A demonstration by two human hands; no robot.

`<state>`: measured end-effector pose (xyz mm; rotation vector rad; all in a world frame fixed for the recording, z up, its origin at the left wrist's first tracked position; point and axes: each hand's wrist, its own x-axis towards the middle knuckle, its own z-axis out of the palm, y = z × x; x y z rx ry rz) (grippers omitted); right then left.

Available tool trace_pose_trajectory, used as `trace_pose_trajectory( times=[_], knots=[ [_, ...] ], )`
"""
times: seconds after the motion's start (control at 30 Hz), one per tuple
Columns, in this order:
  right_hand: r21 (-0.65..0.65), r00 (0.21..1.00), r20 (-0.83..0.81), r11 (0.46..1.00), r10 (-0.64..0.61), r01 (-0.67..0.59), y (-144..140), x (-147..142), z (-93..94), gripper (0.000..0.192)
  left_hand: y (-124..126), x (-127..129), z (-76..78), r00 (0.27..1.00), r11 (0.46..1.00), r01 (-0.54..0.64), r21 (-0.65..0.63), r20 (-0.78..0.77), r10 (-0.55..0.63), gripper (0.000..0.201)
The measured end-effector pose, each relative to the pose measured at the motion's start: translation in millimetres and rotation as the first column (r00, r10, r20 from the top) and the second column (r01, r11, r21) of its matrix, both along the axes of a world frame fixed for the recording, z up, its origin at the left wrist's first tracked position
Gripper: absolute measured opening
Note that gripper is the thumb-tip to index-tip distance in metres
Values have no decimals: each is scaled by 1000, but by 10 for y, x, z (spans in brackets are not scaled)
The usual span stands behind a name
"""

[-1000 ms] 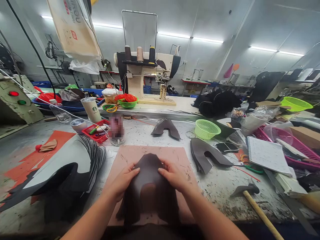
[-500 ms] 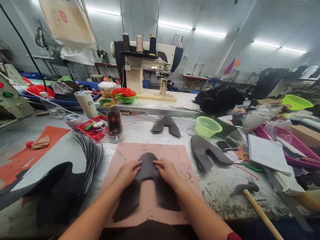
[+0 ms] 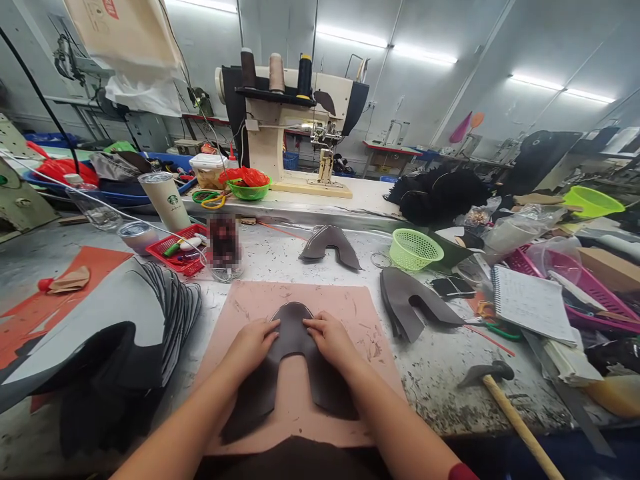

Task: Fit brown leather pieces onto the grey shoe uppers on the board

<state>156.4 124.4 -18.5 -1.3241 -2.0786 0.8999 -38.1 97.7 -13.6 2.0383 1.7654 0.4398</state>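
A dark grey U-shaped shoe upper piece [image 3: 293,333] lies on a pink mat [image 3: 250,297], its curved end away from me and its two legs toward me. My left hand [image 3: 257,340] pinches its left edge near the curve, thumb on top. Opposite it, my right hand [image 3: 327,337] grips the right edge the same way. The fingers beneath the piece are hidden. Similar dark pieces [image 3: 331,247] rest beyond the mat, and another stack [image 3: 417,300] sits to its right.
A hammer [image 3: 493,380] lies at right. Left of the mat is a fanned stack of dark pieces [image 3: 183,320]. A green basket [image 3: 415,248], a notebook [image 3: 530,300], a red tray [image 3: 183,250] and a tumbler [image 3: 165,200] stand around. Behind is a sewing machine [image 3: 267,147].
Both hands keep their hold on the upper piece and have hardly moved. The view has shifted slightly.
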Motion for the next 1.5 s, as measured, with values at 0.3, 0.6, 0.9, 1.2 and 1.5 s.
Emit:
trace_pose_trajectory(
  times=[0.3, 0.6, 0.9, 1.2, 1.5],
  knots=[
    [-33, 1000, 18, 999, -23, 23, 8, -20, 20, 29, 46, 104, 171, 984, 999, 47, 12, -175, -44, 24],
    [-84, 998, -26, 995, -56, 53, -70, 117, 27, 25, 262, 487, 54, 931, 947, 297, 119, -257, -260, 28],
    [-464, 914, -117, 835, -389, 296, -919, 632, -13, 15, 313, 520, -7, 913, 940, 324, 105, -295, -282, 36],
    [-239, 946, -18, 920, -323, 310, -988, 665, 75, 11, 260, 613, 6, 891, 952, 298, 76, -381, -248, 64],
    [-12, 952, 262, 986, -156, 165, -999, 636, 150, 16, 163, 735, 121, 803, 948, 292, -131, -504, -317, 122]
  ],
)
